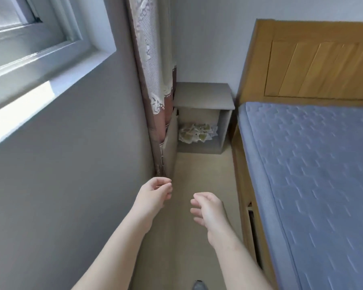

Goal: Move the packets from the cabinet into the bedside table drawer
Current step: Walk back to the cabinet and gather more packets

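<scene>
A grey bedside cabinet [203,95] stands in the far corner between the wall and the bed. Its door [170,143] is swung open to the left. Inside lies a pile of pale packets [197,132] with green and white print. My left hand [155,193] and my right hand [208,208] hover in front of me over the floor, well short of the cabinet. Both have loosely curled fingers and hold nothing.
A wooden bed with a blue mattress [314,174] fills the right side. A grey wall with a window [29,38] is on the left, and a brown lace curtain [153,80] hangs by the cabinet. A narrow strip of beige floor [203,170] leads to the cabinet.
</scene>
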The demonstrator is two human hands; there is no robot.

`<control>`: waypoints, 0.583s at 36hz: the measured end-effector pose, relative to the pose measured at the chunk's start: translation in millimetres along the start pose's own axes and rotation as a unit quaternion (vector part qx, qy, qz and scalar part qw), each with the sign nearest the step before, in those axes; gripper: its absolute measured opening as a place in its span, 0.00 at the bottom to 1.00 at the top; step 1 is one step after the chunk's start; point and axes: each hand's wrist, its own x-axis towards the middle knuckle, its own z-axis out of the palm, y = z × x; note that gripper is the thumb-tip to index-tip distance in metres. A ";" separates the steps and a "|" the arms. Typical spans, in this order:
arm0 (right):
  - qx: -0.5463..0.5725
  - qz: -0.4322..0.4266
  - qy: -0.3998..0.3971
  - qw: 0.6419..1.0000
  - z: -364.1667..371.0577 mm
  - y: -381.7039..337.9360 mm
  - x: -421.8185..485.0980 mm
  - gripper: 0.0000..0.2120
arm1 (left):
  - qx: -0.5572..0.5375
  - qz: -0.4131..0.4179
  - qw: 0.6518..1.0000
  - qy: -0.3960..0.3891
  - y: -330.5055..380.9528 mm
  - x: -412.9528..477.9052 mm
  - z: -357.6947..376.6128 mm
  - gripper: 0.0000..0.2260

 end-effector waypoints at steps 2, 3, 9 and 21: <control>0.002 -0.010 0.003 1.000 -9.9 -30.1 37.7 0.07 | -0.001 0.003 1.000 0.005 24.3 37.7 19.5 0.05; 0.003 -0.016 0.007 1.000 -13.6 -45.3 57.2 0.07 | -0.004 0.008 1.000 0.008 36.0 56.9 29.0 0.05; 0.002 0.005 0.008 1.000 -25.0 -102.0 156.3 0.06 | -0.004 -0.002 1.000 -0.001 81.4 158.3 72.8 0.04; 0.002 0.013 0.039 0.999 -19.2 -216.4 380.5 0.04 | 0.015 0.026 0.998 -0.053 164.9 406.6 150.2 0.06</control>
